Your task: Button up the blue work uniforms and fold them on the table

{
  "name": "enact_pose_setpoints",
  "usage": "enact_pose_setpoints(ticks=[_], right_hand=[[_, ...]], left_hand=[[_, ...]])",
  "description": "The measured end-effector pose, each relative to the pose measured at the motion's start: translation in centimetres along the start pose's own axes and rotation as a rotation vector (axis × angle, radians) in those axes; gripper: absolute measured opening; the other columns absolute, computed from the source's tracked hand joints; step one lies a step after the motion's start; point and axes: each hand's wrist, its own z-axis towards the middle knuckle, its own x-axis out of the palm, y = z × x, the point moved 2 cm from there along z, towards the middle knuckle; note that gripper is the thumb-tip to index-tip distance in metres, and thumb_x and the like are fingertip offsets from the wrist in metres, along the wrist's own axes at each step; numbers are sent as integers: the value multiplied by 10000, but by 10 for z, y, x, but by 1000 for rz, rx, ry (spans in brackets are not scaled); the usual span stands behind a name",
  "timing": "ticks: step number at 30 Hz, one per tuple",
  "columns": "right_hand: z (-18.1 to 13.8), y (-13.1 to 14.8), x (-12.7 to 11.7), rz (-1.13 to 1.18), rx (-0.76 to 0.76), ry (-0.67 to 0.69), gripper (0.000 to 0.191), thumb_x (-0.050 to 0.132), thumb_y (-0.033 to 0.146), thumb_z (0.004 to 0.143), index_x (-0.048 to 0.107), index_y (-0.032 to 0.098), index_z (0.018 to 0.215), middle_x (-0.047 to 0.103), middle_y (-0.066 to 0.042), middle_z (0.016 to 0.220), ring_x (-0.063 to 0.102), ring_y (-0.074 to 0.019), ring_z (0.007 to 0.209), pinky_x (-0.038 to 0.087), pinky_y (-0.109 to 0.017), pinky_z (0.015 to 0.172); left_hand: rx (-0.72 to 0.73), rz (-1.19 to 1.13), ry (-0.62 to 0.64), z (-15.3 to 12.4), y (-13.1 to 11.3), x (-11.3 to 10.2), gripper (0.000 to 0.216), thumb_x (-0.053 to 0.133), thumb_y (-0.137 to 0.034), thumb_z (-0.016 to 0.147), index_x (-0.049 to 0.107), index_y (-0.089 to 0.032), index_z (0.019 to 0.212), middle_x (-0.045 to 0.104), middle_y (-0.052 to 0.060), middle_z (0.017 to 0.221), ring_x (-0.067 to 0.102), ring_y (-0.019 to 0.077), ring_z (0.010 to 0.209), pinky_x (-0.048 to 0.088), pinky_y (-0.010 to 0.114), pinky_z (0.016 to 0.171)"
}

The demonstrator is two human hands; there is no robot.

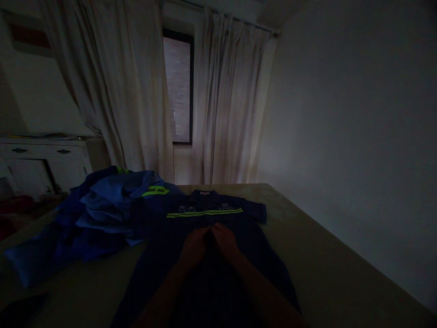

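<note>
A dark navy short-sleeved work shirt (269, 269) lies spread face up, its collar at the far end and a yellow-green reflective stripe across the chest. My left hand (195, 246) and my right hand (224, 240) meet over the middle of its front, just below the stripe. The fingers of both are bent and pinched together at the shirt's front. Dim light hides the exact bit of cloth or fastening between the fingertips. The shirt's left sleeve merges into the dark clothes beside it.
A heap of blue work clothes (112, 205) with bright stripes lies on the left of the bed-like surface (327, 273). Curtains (228, 100) hang before a window at the back. A white cabinet (64, 159) stands far left, and a bare wall (351, 136) runs along the right.
</note>
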Motion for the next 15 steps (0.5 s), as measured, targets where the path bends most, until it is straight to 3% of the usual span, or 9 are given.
enact_pose_setpoints(ticks=[15], right_hand=[[2, -13, 7, 313, 143, -116, 301, 418, 272, 1044, 711, 228, 994, 720, -59, 1016, 677, -192, 941, 458, -271, 822]], left_hand=[[-4, -224, -75, 3, 8, 4, 534, 446, -64, 879, 641, -237, 1345, 672, 29, 1373, 609, 183, 1278, 423, 380, 1158]])
